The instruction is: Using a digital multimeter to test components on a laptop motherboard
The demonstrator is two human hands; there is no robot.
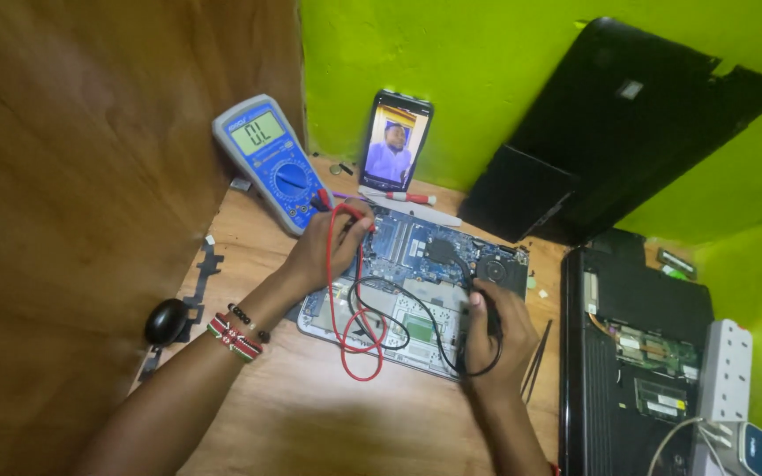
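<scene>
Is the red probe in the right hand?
No, the left hand holds the red probe; the right hand holds the black probe.

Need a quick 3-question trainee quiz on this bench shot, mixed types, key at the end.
1. True or false: the left hand holds the red probe on the opened laptop's board.
2. Which lead does the right hand hold? A) red B) black C) none
3. Fill in: the blue multimeter leans against the ____ panel.

Key: 1 true. 2 B, the black probe, pressed beside the fan. 3 wooden.
</scene>
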